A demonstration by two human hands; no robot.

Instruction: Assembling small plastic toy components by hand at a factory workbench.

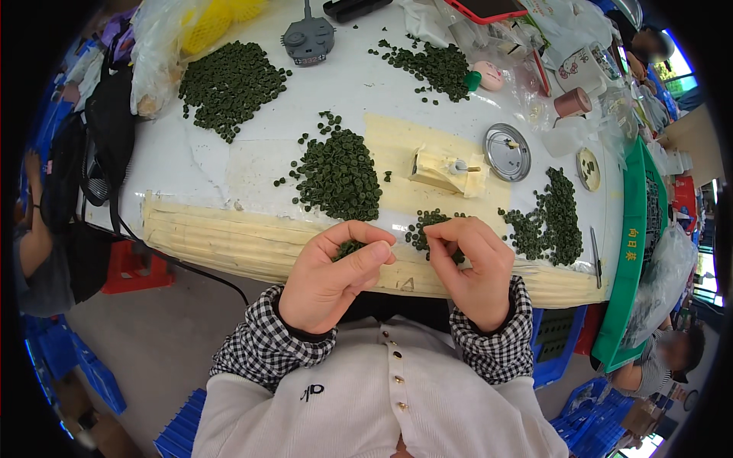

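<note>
Over the table's near edge, my left hand [336,275] is curled, thumb and forefinger pinched together at their tips. Small dark green wheel-shaped parts [350,249] show inside the loop of its fingers; whether they lie in the palm or on the table behind, I cannot tell. To its right, apart from it, my right hand [477,267] has thumb and forefinger closed in a pinch. Anything between either pair of fingertips is too small to make out. A small heap of green wheels [431,223] lies just beyond the right hand, partly hidden by it. Farther off sits a larger heap [340,174].
Beyond the hands stands a tape-wrapped block with a metal pin [450,172], beside a round metal dish [508,153]. More green heaps [233,88] lie around. A grey model tank turret [308,40] is at the back. Tweezers [595,256] and a green tray [634,252] are at right.
</note>
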